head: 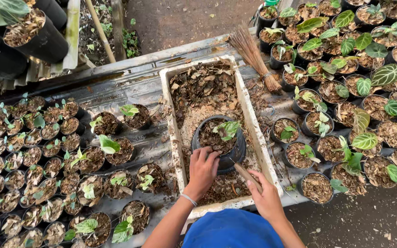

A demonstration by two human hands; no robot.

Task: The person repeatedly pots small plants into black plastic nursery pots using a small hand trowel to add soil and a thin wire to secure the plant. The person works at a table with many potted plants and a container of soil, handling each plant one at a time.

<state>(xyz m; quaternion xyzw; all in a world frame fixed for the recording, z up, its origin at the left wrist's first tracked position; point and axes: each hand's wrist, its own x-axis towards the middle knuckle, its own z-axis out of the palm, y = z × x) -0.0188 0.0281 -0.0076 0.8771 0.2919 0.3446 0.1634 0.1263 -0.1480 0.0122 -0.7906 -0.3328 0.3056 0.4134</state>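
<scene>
The black pot (219, 144) sits mid-trough (171, 92), straight ahead of both hands. The left hand (203, 170) presses curled fingers into its near rim; the right hand (265, 195), slightly farther back, grips a stick (246, 177) aimed toward it.

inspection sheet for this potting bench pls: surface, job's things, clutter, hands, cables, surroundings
Surface: corrugated metal bench, wet-looking, littered with dry leaf bits.
Job's things: black pot with one green seedling, standing in the white tray of leaf-litter mix.
Clutter: stick broom lying beside the tray; loose mix spilled around it.
Hands: left hand, fingers on the pot's rim and soil; right hand gripping a wooden stick pointed at the pot's base.
Cables: nothing seen.
Surroundings: small potted seedlings fill the left side, larger veined-leaf plants the right; bare dirt ground beyond the bench.
</scene>
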